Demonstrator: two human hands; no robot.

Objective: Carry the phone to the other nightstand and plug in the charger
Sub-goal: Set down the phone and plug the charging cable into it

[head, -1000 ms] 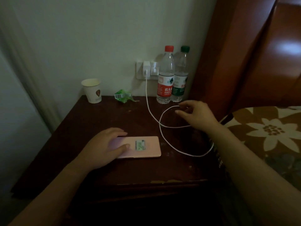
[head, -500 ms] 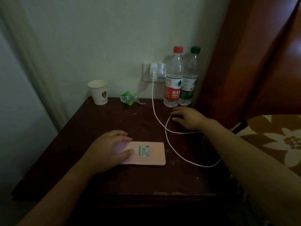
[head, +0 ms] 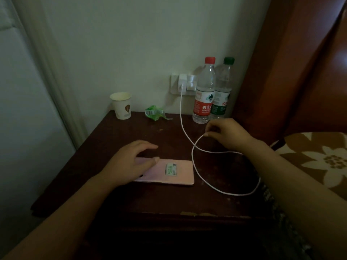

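Observation:
A pink phone [head: 174, 172] lies face down on the dark wooden nightstand [head: 150, 201], a small label on its back. My left hand [head: 131, 162] rests on the phone's left half, fingers spread over it. A white charging cable [head: 199, 166] runs from the white charger [head: 182, 82] in the wall socket down onto the nightstand and loops to the right edge. My right hand [head: 228, 134] pinches the cable's free end between thumb and fingers, just above the tabletop near the bottles. The plug tip itself is hidden by the fingers.
Two water bottles stand at the back right, red-capped [head: 205, 92] and green-capped [head: 222, 91]. A paper cup [head: 121, 106] and a crumpled green wrapper [head: 155, 112] sit at the back. A wooden headboard [head: 293, 62] and floral bedding [head: 319, 158] lie to the right.
My right hand dropped to the cable end by the bottles, closed on it and lifted it slightly. My left hand stays on the phone.

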